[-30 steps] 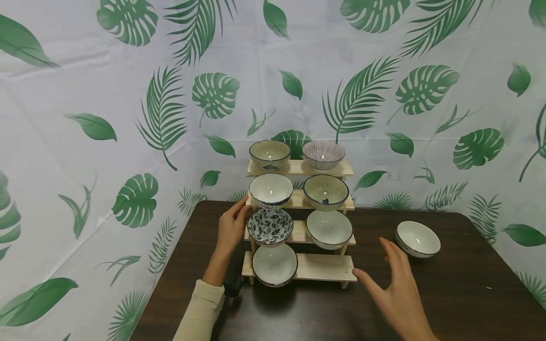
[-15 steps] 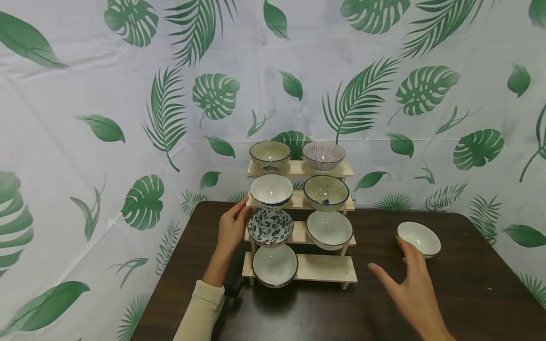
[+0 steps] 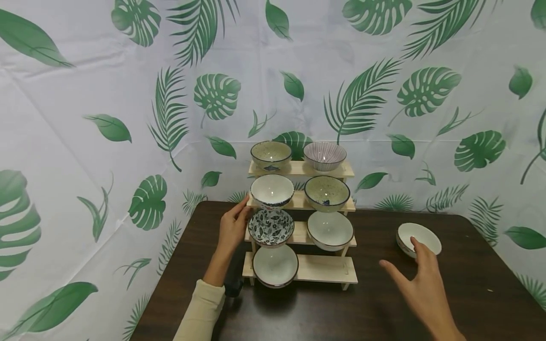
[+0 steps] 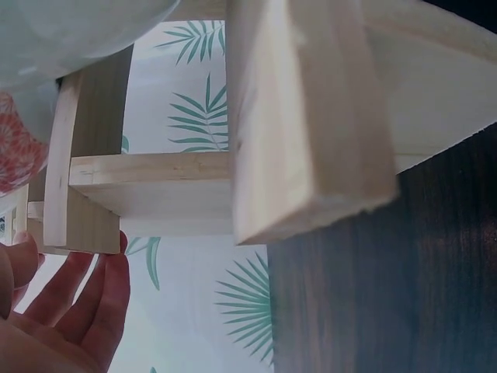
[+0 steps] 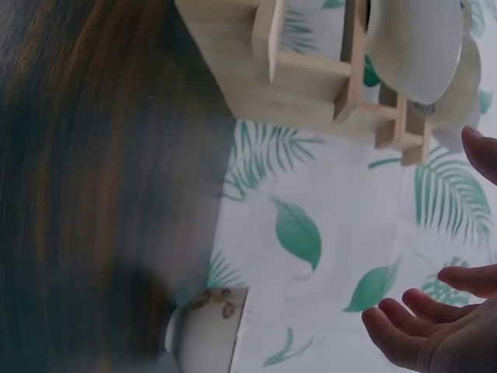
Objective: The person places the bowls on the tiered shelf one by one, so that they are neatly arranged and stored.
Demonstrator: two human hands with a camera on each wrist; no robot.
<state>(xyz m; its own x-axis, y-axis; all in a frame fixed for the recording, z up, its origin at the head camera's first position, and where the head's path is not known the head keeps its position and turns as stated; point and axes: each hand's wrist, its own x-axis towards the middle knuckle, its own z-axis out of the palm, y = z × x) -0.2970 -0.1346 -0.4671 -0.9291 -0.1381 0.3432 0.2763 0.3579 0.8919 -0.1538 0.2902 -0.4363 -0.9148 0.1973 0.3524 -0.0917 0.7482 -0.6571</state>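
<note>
My left hand (image 3: 232, 227) holds the left end of a tiered wooden display stand (image 3: 326, 268). In the left wrist view its fingers (image 4: 109, 299) and thumb lie on either side of a board's end. My right hand (image 3: 426, 286) holds nothing, thumb and fingers spread apart, just in front of a white bowl (image 3: 420, 235) on the table. From the head its index fingertip overlaps that bowl's near rim. The right wrist view shows the bowl's outside (image 5: 208, 330) with a brown pattern, apart from the fingers.
Bowls stand in pairs on the upper three tiers, among them a black-and-white floral bowl (image 3: 271, 228) and a purple-striped bowl (image 3: 325, 156). The lowest tier bears one white bowl (image 3: 275, 266) at its left. A leaf-print cloth (image 3: 264, 71) hangs behind the dark table (image 3: 324, 317).
My right hand has moved right, away from the stand's lowest tier and up to the bowl on the table. The left hand stays at the stand.
</note>
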